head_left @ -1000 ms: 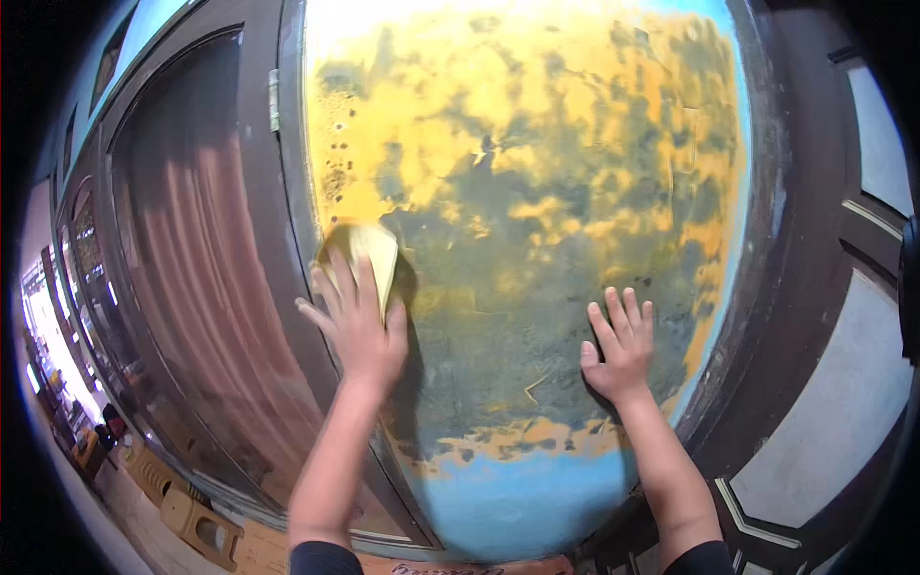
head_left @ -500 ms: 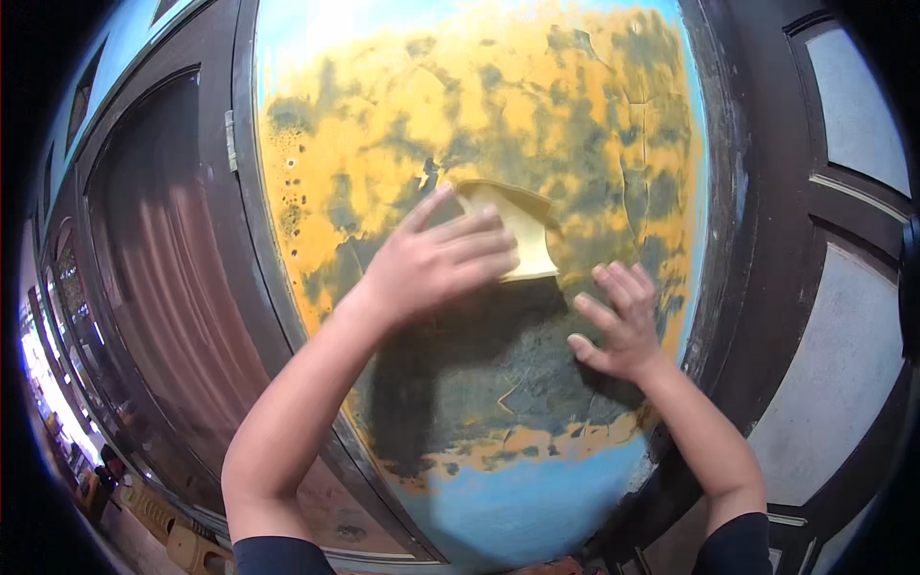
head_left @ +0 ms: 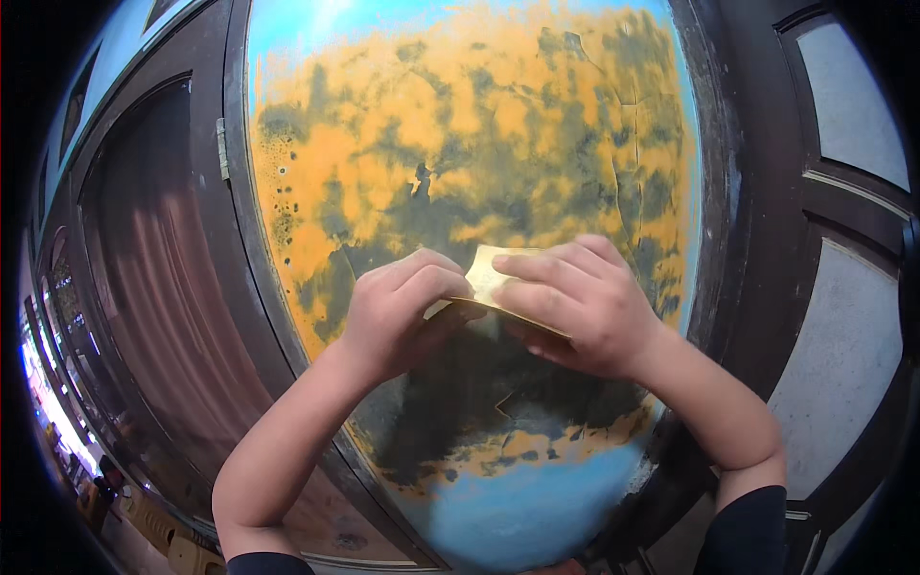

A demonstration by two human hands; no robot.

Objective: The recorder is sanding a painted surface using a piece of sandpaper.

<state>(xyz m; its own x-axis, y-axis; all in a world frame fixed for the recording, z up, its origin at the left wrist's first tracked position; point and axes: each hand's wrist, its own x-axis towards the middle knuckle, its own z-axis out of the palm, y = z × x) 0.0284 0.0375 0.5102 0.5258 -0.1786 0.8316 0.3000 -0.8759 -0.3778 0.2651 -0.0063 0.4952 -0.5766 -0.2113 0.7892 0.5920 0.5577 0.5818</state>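
Between my two hands is a yellow sheet of sandpaper (head_left: 487, 273), bent or folded, held in front of the wall. My left hand (head_left: 402, 302) grips its left end, fingers curled over the edge. On the other end, my right hand (head_left: 589, 302) pinches it, with fingers on the upper face and the thumb side underneath, partly hidden. Behind them stands a wall panel (head_left: 460, 144) with worn orange-yellow paint, dark grey patches and several cracks. Blue paint (head_left: 537, 508) shows along its lower part. Shadows of my arms fall across the dark area below the hands.
Dark wooden frames border the panel on both sides. At left is a glazed door (head_left: 163, 259) with a reddish curtain and a hinge (head_left: 223, 149). A dark door with pale panels (head_left: 829, 374) is at right. Yellowish plastic stools (head_left: 153, 522) stand at lower left.
My left hand has come down from the panel with the sandpaper. My right hand, previously spread and empty near the panel, has moved left and up and taken hold of the sheet's other end.
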